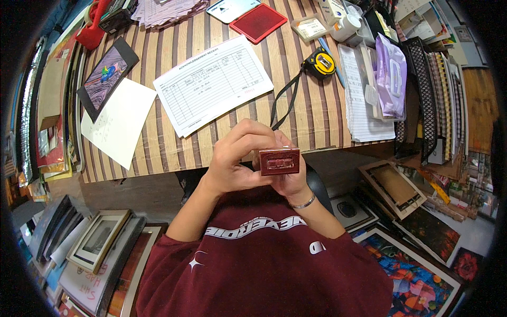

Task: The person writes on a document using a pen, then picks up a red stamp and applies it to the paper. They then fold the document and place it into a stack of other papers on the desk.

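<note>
A dark-red rubber stamp (280,161) is held at the table's near edge, its rectangular face turned up toward me. My left hand (232,158) is closed round its left side, fingers curled. From the right, my right hand (291,183) also grips the stamp; most of its fingers are hidden behind the stamp. Beyond the hands lies a white receipt form (211,87), partly filled in by handwriting. An open red ink pad (259,23) rests at the far side, beside its light-coloured lid (232,9).
A yellow-black tape measure (320,63) with a black strap lies right of the form. Farther right are lined paper (364,124) and a purple wipes pack (390,79). Cream paper (119,121) and a dark patterned card (108,76) lie left. Picture frames (100,240) stand below the table.
</note>
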